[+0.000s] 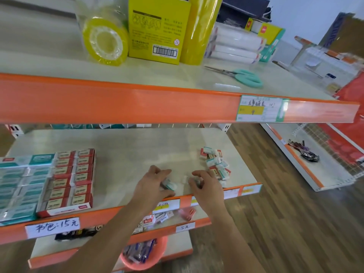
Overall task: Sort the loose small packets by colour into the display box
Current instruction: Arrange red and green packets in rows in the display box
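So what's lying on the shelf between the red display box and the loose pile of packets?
Head view: both hands, left hand gripping a teal packet, right hand beside it.

On the upper shelf (59, 62) a yellow tape roll (105, 41) stands beside a yellow carton (157, 30) and a tall yellow roll (200, 30), with white wrapped rolls (236, 45) to their right. Teal-handled scissors (244, 76) lie near the orange shelf edge (118, 103), which carries a price label (260, 108). Below, a handwritten tag (52, 227) is stuck on a lower edge, and a pink basket (145, 255) holds pens above the wooden floor (275, 223)
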A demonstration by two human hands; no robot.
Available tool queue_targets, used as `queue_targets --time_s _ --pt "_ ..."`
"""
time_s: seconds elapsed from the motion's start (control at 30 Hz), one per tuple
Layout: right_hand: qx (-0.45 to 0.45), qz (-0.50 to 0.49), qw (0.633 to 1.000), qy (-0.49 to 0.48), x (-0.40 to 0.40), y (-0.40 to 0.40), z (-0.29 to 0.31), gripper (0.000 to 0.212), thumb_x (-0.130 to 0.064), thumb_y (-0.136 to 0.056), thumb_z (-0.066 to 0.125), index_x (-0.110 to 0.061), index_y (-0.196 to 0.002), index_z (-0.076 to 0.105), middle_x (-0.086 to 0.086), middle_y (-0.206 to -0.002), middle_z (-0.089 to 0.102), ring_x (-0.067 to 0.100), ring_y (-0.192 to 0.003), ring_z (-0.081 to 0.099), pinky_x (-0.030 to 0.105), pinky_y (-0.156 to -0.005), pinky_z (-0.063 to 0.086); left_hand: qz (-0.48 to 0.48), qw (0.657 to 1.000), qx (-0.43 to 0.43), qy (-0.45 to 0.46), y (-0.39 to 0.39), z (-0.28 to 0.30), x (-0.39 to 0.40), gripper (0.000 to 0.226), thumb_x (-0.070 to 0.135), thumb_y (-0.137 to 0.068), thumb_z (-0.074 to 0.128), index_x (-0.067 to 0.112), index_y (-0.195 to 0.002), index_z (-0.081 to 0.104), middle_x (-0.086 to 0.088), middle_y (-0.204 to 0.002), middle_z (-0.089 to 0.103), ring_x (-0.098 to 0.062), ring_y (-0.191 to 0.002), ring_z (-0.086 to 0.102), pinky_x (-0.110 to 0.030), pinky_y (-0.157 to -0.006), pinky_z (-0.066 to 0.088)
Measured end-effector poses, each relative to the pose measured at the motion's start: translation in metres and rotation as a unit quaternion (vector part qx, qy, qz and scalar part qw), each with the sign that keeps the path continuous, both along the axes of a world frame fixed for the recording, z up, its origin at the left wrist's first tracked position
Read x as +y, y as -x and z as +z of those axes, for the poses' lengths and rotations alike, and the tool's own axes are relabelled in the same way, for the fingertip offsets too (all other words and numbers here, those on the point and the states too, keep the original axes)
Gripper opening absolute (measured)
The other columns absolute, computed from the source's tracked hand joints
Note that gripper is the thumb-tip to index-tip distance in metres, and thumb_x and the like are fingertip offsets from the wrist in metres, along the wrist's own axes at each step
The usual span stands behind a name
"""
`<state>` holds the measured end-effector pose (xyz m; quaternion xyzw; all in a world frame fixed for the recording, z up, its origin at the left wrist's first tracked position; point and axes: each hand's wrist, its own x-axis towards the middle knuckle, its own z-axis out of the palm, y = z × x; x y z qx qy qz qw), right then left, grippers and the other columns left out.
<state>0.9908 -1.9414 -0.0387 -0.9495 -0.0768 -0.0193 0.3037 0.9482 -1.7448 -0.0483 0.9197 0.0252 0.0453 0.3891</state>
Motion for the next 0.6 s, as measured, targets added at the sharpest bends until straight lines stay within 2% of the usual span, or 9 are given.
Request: queue_targets --time_s 0.1,0.2,0.27,0.33,0.43,0.5,0.6 --pt "0.018 0.025 0.999 -0.013 -0.003 0.002 0.0 0.036 -0.042 -0.084 0.069 -0.035 -0.118 0.062 -0.019 -0.109 0.052 0.002 -0.07 0.062 0.025 -0.069 0.052 0.011 1.0 -0.027 -0.004 0.003 -0.002 -0.002 0.036 0.031 -0.073 0.079 0.027 -0.106 0.068 0.006 -0.094 0.049 -0.012 -0.078 0.059 -0.031 -0.073 0.051" --pt "0.025 0.035 0.999 -0.015 -0.004 0.002 0.0 0.037 -0.042 -0.082 0.069 -0.038 -0.118 0.061 -0.02 -0.109 0.053 0.006 -0.08 0.063 0.032 -0.076 0.055 0.027 0.998 -0.06 -0.002 0.005 -0.006 -0.002 0.017 0.02 -0.077 0.075 0.024 -0.092 0.068 0.009 -0.094 0.05 -0.003 -0.067 0.052 -0.021 -0.064 0.047" --pt "0.022 0.036 0.999 -0.017 -0.003 0.004 0.0 0.035 -0.04 -0.083 0.07 -0.038 -0.116 0.062 -0.019 -0.108 0.055 0.006 -0.084 0.063 0.03 -0.077 0.055 0.029 0.997 -0.065 -0.005 0.004 -0.008 -0.001 0.022 0.018 -0.078 0.073 0.023 -0.099 0.067 0.008 -0.105 0.05 -0.003 -0.066 0.051 -0.018 -0.062 0.043" --pt "0.019 0.032 0.999 -0.02 -0.001 0.005 0.001 0.032 -0.037 -0.084 0.07 -0.036 -0.115 0.063 -0.019 -0.108 0.055 0.006 -0.086 0.062 0.028 -0.078 0.054 0.018 0.998 -0.065 -0.017 0.003 -0.008 -0.001 0.034 0.019 -0.081 0.07 0.023 -0.114 0.064 0.006 -0.112 0.053 -0.011 -0.077 0.057 -0.022 -0.067 0.045" --pt "0.025 0.028 0.999 -0.021 0.0 0.007 0.005 0.034 -0.033 -0.084 0.072 -0.034 -0.117 0.063 -0.016 -0.109 0.054 0.005 -0.083 0.059 0.025 -0.078 0.051 0.013 0.998 -0.057 -0.028 0.003 -0.008 0.0 0.04 0.018 -0.084 0.066 0.022 -0.124 0.061 0.002 -0.109 0.054 -0.019 -0.087 0.06 -0.027 -0.072 0.048" --pt "0.036 0.026 0.998 -0.035 0.0 0.007 0.008 0.038 -0.032 -0.083 0.073 -0.034 -0.12 0.063 -0.016 -0.109 0.056 0.004 -0.086 0.058 0.024 -0.078 0.051 0.017 0.997 -0.069 -0.024 0.004 -0.009 0.001 0.038 0.012 -0.082 0.065 0.021 -0.119 0.063 0.002 -0.105 0.051 -0.018 -0.078 0.059 -0.027 -0.067 0.048" --pt "0.047 0.025 0.998 -0.044 0.0 0.007 0.007 0.041 -0.028 -0.084 0.073 -0.03 -0.123 0.063 -0.017 -0.112 0.061 0.003 -0.098 0.058 0.025 -0.084 0.051 0.027 0.995 -0.089 -0.021 0.006 -0.012 0.001 0.031 0.004 -0.077 0.063 0.023 -0.101 0.068 0.004 -0.097 0.05 -0.015 -0.071 0.055 -0.024 -0.058 0.044"
